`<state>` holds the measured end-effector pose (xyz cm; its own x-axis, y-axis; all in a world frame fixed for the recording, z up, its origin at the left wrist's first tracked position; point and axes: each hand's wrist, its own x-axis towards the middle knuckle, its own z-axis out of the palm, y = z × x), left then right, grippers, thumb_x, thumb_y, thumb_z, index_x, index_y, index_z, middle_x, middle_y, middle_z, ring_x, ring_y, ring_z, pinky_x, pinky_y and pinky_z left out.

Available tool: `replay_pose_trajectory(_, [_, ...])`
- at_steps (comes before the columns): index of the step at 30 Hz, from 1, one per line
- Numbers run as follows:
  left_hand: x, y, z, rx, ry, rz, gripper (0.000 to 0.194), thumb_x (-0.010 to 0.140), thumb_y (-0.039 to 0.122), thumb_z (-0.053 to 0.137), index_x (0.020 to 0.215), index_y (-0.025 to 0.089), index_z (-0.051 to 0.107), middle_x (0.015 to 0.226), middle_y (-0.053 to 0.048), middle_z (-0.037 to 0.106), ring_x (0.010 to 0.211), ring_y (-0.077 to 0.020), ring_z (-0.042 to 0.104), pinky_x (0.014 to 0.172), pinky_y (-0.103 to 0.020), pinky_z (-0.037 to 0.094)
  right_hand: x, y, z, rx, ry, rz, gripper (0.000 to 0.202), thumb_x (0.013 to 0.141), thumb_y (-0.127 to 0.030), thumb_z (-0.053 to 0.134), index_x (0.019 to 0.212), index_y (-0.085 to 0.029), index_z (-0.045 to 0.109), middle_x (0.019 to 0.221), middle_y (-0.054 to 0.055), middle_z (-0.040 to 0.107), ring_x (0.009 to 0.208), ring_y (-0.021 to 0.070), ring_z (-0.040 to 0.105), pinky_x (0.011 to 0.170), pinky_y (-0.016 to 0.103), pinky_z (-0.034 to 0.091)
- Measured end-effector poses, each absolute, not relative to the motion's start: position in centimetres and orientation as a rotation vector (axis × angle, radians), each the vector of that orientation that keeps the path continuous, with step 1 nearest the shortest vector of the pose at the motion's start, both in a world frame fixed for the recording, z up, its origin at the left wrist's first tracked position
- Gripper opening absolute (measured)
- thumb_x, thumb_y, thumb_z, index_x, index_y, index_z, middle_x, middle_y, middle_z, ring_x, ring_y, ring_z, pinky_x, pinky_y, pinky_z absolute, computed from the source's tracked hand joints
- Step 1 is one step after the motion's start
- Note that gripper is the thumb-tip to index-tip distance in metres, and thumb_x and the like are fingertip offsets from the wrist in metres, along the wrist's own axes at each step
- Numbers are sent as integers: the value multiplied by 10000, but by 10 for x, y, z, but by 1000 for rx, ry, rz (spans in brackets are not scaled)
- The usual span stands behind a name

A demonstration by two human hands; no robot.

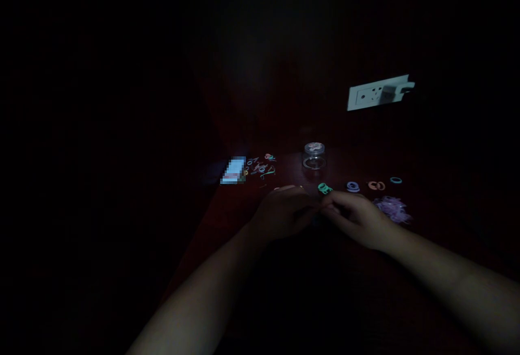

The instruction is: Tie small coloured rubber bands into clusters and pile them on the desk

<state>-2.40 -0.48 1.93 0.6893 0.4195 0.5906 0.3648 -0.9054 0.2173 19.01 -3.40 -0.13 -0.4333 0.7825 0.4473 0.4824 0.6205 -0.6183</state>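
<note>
My left hand (284,211) and my right hand (353,215) meet fingertip to fingertip over the dark red table (227,209). The fingers of both are pinched together; whatever lies between them is too small and dim to make out. Just beyond my right fingertips lie green hair ties (324,188). To their right are purple hair ties (353,186), orange hair ties (372,185) and a single teal hair tie (396,180). A heap of thin lilac bands (393,210) sits beside my right wrist, partly hidden by it.
A clear lidded jar (314,157) stands behind my hands. Loose mixed bands (260,168) are scattered at the left, near a lit phone (233,170). On the wall at the back right is a socket panel (371,95) with a plug in it. The surroundings are very dark.
</note>
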Motion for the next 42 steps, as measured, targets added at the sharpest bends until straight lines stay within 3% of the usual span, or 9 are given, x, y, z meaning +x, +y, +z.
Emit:
replay_pose_trajectory(10, [-28,-2,20,2835,694,1017,95,880,197,548,931,190,627,845,-9,672,767,-118,598,746,-271,484,190,-33,0,-986,-2074,533,137,922,-275,513,819,-199,564,647,-28,480,587,119,446,543,239,375])
replay_pose_trajectory(17, [-28,-5,20,2782,746,981,205,876,353,601,989,185,632,854,-16,665,755,-126,593,717,-270,475,191,-32,-3,-1019,-2063,534,113,908,-272,526,829,-201,565,660,-25,507,598,122,467,547,243,384])
replay_pose_trajectory(29, [-28,-3,19,2796,693,979,73,857,197,595,907,188,648,835,-8,684,750,-118,609,709,-247,458,191,-30,-5,-1019,-2061,519,89,890,-251,552,820,-200,573,661,-25,508,606,122,466,556,243,384])
replay_pose_trajectory(42, [-42,7,20,2780,671,952,74,840,215,599,823,183,664,737,-1,653,658,-104,575,636,-236,442,191,-31,1,-1066,-2026,495,125,907,-240,501,802,-196,555,653,-26,490,592,120,448,539,238,367])
